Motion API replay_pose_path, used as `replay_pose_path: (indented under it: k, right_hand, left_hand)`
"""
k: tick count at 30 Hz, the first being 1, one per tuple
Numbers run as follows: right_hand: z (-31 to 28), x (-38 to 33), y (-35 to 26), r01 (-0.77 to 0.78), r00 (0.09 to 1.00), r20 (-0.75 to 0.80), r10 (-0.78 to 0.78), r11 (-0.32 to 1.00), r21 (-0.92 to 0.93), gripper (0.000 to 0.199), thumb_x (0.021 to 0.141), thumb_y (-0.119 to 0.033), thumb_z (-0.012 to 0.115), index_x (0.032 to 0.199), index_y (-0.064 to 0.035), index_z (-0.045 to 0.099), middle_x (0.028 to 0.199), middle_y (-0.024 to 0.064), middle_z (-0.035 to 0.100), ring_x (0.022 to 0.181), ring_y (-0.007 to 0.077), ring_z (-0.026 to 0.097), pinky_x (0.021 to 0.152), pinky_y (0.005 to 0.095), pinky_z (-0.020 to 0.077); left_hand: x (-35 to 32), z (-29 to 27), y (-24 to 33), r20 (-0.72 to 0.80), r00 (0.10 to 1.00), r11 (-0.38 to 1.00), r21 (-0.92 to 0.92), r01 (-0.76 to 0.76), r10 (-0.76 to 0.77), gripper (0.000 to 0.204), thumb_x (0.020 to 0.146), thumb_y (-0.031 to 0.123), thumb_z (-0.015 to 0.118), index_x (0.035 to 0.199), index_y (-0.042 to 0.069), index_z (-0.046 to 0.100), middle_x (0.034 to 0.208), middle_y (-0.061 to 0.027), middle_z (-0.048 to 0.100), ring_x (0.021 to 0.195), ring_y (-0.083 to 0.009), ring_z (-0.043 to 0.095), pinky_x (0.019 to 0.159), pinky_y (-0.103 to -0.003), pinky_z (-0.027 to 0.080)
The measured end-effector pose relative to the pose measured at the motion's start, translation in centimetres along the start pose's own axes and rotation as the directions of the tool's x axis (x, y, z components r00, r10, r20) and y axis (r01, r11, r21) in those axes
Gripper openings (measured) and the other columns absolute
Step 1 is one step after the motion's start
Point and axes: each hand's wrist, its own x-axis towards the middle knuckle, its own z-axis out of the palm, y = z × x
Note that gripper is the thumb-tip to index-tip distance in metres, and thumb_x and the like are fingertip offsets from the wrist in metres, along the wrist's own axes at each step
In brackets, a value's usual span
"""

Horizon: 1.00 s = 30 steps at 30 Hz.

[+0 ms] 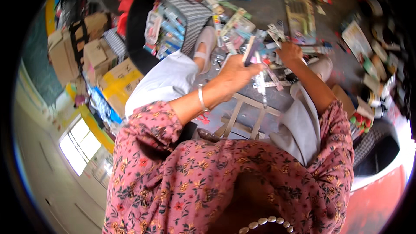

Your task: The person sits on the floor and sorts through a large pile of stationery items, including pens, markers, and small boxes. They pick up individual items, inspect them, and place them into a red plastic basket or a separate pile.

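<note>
My left hand (237,73) is closed around a few slim pieces: a dark, narrow packet with a pale edge (250,51) sticks up from it, and a long clear-and-white strip (260,80) hangs below the fingers. Just to the right, my right hand (289,54) reaches down into a loose pile of small stationery-like packets (238,28) on the floor. Its fingers are bent at a slim white packet (275,35); whether they grip it is hidden by the hand and blur. The pile lies between my two shoes.
A black-and-white patterned bin (193,11) lies at the left with many packets inside. Cardboard boxes (123,84) are stacked beyond it. A flat clear-fronted pack (301,19) lies behind the pile. Jars and cartons (377,60) crowd the right. A wooden frame (247,104) is below my hands.
</note>
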Motion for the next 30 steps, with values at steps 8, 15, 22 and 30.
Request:
replay_pose_path:
  k: [8,15,22,30]
  right_hand:
    - [-0.8,-0.4,-1.2,0.042,0.995,-0.101,-0.024,0.983,0.178,0.028,0.066,-0.024,0.055,0.078,0.0004,0.06,0.079,0.0212,0.059,0.076,0.0332,0.059,0.069,0.042,0.0455]
    - [-8.4,-4.3,7.6,0.263,0.905,-0.416,-0.093,0.89,0.373,0.032,0.063,-0.026,0.061,0.075,0.004,0.059,0.063,0.018,0.058,0.059,0.0308,0.056,0.058,0.0368,0.0436]
    - [-11.7,-13.7,11.7,-0.046,0.899,-0.054,0.434,0.218,0.975,0.02,0.063,-0.012,0.056,0.078,0.0015,0.061,0.067,0.0069,0.058,0.054,0.0143,0.054,0.052,0.0264,0.0423]
    - [-8.6,-21.8,11.4,0.096,0.738,-0.25,0.627,0.268,0.958,0.014,0.067,-0.007,0.055,0.077,0.0011,0.059,0.07,0.0044,0.057,0.06,0.0122,0.053,0.055,0.0238,0.0414]
  left_hand:
    - [0.0,-1.7,0.1,-0.034,0.998,0.994,-0.094,-0.058,0.055,0.017,0.077,0.021,0.059,0.07,0.006,0.054,0.051,0.0054,0.038,0.042,-0.0049,0.031,0.037,-0.024,0.022]
    - [2.8,-4.1,1.4,0.003,1.0,0.958,-0.287,0.025,-0.025,0.017,0.08,0.018,0.054,0.076,0.003,0.056,0.051,0.0054,0.039,0.038,-0.0024,0.031,0.034,-0.017,0.017]
    - [8.1,-3.2,-0.1,-0.139,0.983,0.981,0.169,-0.094,0.118,0.024,0.072,0.019,0.063,0.06,0.003,0.051,0.046,0.0005,0.04,0.034,-0.0096,0.032,0.031,-0.026,0.022]
    - [15.9,0.9,-4.1,-0.11,0.992,0.996,-0.047,-0.075,0.069,0.027,0.069,0.02,0.067,0.061,-0.003,0.055,0.052,-0.0047,0.05,0.042,-0.0123,0.041,0.038,-0.028,0.029]
